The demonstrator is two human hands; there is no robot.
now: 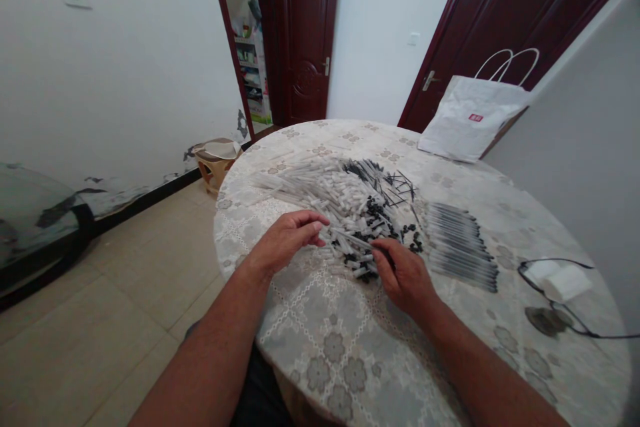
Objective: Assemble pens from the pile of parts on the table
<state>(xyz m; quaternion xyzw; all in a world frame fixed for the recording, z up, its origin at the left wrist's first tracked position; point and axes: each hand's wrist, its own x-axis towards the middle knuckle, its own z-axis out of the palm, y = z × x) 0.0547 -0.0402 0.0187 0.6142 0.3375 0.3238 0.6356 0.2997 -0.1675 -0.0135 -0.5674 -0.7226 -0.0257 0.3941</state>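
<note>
In the apparent barrel-handling step, the right hand pinches a slender pen barrel over the parts pile (left hand loosely curled, grip indeterminable); the next move likely requires steady alignment.

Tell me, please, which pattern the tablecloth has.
The tablecloth has greyish flowers on pale ground, seen best in the head view.

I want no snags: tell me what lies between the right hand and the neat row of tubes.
Loose black pieces lie just beyond the right hand, before the left edge of the tube row. Nothing else visible stands between.
</note>
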